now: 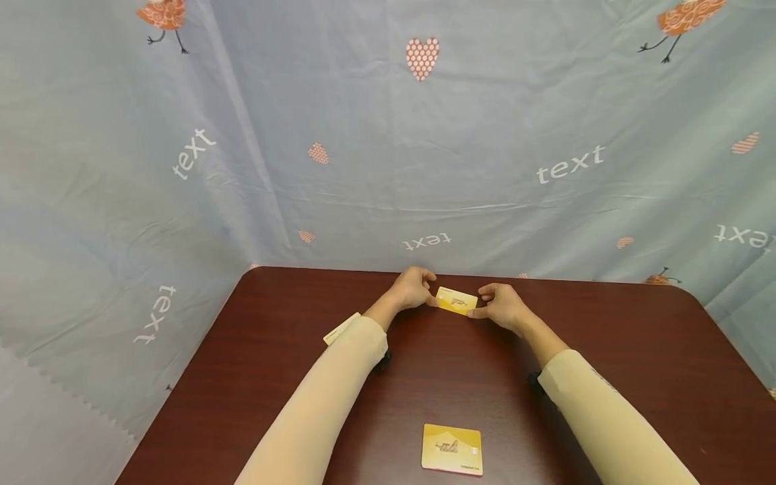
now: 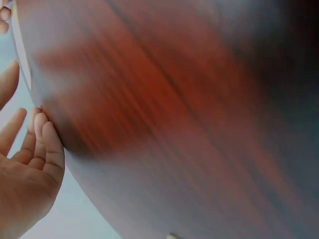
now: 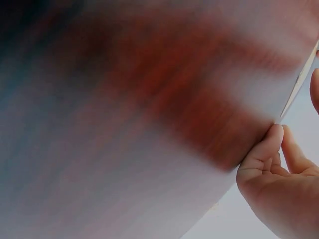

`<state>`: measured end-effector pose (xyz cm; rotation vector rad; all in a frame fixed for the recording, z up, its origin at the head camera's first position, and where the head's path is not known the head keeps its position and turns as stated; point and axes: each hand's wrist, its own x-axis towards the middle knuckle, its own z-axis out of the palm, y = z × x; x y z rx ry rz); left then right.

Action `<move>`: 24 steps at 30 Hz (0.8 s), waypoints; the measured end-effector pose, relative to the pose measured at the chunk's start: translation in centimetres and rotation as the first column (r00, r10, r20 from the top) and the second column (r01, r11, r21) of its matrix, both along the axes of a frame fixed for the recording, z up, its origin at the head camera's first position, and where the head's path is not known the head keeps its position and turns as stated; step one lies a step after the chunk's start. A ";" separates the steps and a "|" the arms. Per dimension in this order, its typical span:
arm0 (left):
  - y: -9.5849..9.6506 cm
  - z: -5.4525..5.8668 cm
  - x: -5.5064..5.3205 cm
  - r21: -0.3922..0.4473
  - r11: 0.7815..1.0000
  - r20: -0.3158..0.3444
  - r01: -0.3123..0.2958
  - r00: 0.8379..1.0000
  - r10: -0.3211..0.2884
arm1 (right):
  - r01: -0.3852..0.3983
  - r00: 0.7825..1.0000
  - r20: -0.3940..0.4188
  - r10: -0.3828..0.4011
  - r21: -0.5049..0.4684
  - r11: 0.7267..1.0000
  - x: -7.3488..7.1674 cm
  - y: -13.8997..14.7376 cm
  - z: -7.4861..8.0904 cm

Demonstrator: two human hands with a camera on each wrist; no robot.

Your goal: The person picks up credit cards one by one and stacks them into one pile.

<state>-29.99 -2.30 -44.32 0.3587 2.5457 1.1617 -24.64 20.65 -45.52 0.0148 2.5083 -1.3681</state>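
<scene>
A yellow card [image 1: 457, 301] with a brown picture is near the far side of the dark red-brown table, between my two hands. My left hand [image 1: 413, 287] is at the card's left end, thumb toward its edge, fingers spread apart. At the opposite end, the thumb of my right hand [image 1: 500, 306] touches the lower right corner, its other fingers held away from the thumb. The left wrist view shows the left hand [image 2: 32, 174] with fingertips at the tabletop. From the right wrist, the card [image 3: 300, 79] appears edge-on beside the right hand [image 3: 279, 184].
Another yellow card [image 1: 451, 449] lies flat near the front of the table [image 1: 461, 377]. A pale card [image 1: 341, 329] sits to the left, partly covered by the left sleeve [image 1: 327, 397]. A grey-blue printed curtain [image 1: 364, 135] hangs behind the table and along its left.
</scene>
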 end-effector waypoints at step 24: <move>1.1 -0.1 -0.3 -0.249 0.961 -0.024 0.118 0.992 -0.128 | 0.033 0.999 -0.002 -0.033 0.132 0.991 -0.8 -0.7 0.0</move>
